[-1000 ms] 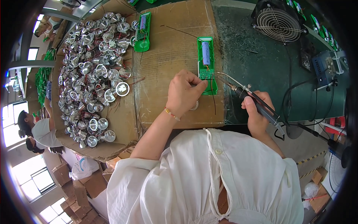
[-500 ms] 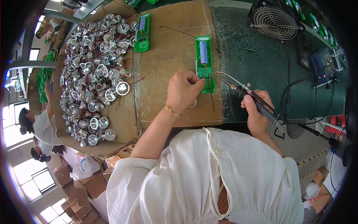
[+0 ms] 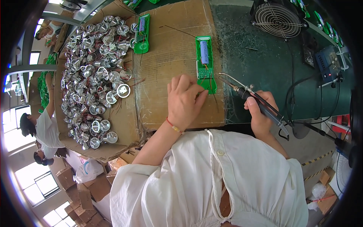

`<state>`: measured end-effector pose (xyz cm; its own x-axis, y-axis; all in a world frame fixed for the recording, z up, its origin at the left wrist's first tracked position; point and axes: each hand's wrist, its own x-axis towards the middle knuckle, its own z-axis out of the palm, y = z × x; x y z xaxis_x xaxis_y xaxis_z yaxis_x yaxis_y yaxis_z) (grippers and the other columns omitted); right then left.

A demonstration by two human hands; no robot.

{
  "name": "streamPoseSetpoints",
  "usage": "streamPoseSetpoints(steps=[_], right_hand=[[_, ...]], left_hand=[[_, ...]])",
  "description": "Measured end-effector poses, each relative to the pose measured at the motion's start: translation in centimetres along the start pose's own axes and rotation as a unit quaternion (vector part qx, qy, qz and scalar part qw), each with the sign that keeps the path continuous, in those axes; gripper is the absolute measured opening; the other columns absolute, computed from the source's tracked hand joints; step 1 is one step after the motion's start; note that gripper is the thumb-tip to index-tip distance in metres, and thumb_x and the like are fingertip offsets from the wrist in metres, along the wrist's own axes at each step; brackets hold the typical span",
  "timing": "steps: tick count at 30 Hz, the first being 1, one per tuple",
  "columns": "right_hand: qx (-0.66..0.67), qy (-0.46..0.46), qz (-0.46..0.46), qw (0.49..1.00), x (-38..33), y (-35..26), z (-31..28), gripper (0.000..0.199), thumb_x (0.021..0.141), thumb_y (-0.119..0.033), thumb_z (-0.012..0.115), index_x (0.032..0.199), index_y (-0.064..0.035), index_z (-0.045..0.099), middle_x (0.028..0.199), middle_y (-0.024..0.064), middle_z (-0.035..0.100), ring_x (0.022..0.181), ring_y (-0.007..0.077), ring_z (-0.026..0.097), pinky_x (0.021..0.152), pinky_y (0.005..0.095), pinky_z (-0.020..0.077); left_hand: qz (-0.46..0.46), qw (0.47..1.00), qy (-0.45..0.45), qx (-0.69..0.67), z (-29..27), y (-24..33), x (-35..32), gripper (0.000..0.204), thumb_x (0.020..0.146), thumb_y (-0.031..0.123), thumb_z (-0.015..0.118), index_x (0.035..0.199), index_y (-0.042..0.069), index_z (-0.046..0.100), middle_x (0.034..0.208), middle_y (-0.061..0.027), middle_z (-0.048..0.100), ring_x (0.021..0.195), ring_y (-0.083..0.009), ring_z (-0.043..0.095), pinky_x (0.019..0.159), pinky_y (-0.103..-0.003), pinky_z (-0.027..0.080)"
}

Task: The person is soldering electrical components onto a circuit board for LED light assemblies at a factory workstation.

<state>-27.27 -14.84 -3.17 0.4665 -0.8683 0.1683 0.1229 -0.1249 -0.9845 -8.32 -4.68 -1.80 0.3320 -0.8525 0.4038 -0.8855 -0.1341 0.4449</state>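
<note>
On the cardboard work surface (image 3: pixel 162 56) lies a green plastic housing (image 3: pixel 211 87) with a blue cylindrical battery cell (image 3: pixel 204 52), a small green circuit board (image 3: pixel 205 73) and thin wires. My left hand (image 3: pixel 184 100) is at the housing's lower end, fingers curled and thumb close to the index finger. Whatever is between those fingers is hidden. My right hand (image 3: pixel 261 113) grips a soldering iron (image 3: pixel 261 104) with a thin curved metal tube along it. The iron's tip points left, just right of the circuit board and apart from it.
To the left, a cardboard box (image 3: pixel 123 145) holds many silver reflector cups (image 3: pixel 90 72) with wires. Another green housing (image 3: pixel 142 45) lies beside it. A fan with wire grille (image 3: pixel 280 20) and a blue soldering station (image 3: pixel 328 64) stand right. Another person (image 3: pixel 47 125) is far left.
My left hand has drawn slightly down, its fingers more curled, and covers the reflector cup that showed beneath it. The housing has shifted slightly left. The iron is nearly still.
</note>
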Motion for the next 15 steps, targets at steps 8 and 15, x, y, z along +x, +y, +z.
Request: streamPoseSetpoints(steps=[8,15], right_hand=[[-0.02,-0.02,-0.001,1.0,0.6,0.2,1.6,0.015,0.08,-0.006,0.064,0.084,0.0024,0.052,0.073,0.0067,0.056,0.06,0.0088,0.053,0.055,0.0215,0.0441],[-0.046,-0.031,0.035,0.998,1.0,0.5,2.3,0.014,0.08,-0.006,0.063,0.084,0.0021,0.053,0.075,0.0076,0.056,0.059,0.0097,0.054,0.055,0.0229,0.0466]], left_hand=[[-0.249,0.942,-0.062,-0.218,0.1,-1.6,1.3,0.017,0.076,0.015,0.069,0.074,0.0,0.061,0.074,-0.0068,0.056,0.068,-0.0155,0.053,0.062,-0.029,0.043],[-0.285,0.932,-0.07,-0.212,0.3,-1.6,1.7,0.017,0.073,0.018,0.069,0.068,0.002,0.064,0.068,-0.0085,0.059,0.073,-0.0232,0.054,0.067,-0.034,0.043]])
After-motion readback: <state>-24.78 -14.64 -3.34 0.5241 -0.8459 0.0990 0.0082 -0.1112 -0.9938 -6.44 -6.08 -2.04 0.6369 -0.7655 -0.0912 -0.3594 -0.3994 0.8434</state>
